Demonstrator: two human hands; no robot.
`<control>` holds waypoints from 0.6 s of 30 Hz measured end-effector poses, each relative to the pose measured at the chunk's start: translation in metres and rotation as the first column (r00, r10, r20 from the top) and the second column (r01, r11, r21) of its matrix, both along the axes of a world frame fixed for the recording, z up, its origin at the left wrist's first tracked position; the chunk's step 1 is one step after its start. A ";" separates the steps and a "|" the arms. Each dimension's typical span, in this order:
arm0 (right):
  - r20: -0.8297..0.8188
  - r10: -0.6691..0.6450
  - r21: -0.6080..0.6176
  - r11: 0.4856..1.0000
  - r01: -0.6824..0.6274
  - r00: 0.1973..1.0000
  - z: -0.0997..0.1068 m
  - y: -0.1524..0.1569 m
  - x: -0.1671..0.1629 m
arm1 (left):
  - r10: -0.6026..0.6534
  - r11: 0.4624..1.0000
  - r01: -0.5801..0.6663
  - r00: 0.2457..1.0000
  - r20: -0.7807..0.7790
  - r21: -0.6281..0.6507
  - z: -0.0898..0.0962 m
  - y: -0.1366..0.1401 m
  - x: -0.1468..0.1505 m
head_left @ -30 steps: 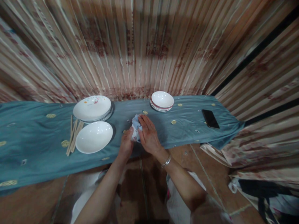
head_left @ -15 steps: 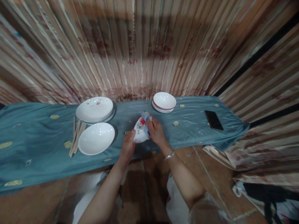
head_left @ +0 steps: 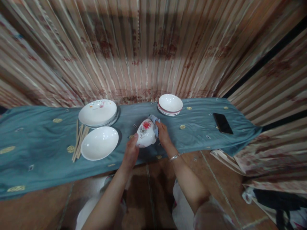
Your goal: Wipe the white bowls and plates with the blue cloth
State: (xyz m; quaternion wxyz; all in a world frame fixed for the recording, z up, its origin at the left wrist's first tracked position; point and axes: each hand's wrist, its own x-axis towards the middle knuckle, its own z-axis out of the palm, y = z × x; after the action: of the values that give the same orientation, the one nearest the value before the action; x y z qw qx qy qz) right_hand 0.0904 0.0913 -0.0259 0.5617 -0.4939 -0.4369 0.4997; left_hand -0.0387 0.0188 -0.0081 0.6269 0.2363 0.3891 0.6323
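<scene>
Between my hands, above the near part of the table, is a white bowl (head_left: 145, 133) with a red and grey flower print on its outside. It is tilted, with its outer side turned up toward me. My left hand (head_left: 131, 149) grips its left edge, thumb on the outside. My right hand (head_left: 164, 133) is closed on a light blue cloth (head_left: 154, 124), which lies against the bowl's right side and rim. A silver bracelet circles my right wrist. The fingers under the bowl are hidden.
To the left stand a stack of white plates (head_left: 98, 113), a large white bowl (head_left: 99, 143) and several wooden chopsticks (head_left: 81, 140). Stacked small bowls (head_left: 170, 103) are at the back. A black phone (head_left: 223, 123) lies rightward on the teal tablecloth (head_left: 48, 140). Curtains (head_left: 144, 57) hang behind.
My right hand and the cloth have moved a little to the right, toward the bowl's edge. More of the flower print shows now. My left hand keeps its grip.
</scene>
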 end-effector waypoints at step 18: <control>0.172 -0.171 0.040 0.985 0.167 0.970 -0.025 -0.020 -0.013 | -0.010 0.988 0.048 0.968 0.250 -0.149 0.010 0.005 -0.001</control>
State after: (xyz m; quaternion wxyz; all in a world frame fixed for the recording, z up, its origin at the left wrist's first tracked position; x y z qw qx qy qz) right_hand 0.0772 0.0716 -0.0505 0.5679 -0.5640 -0.4472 0.3992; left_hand -0.0399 0.0239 0.0022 0.6962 0.1121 0.3517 0.6157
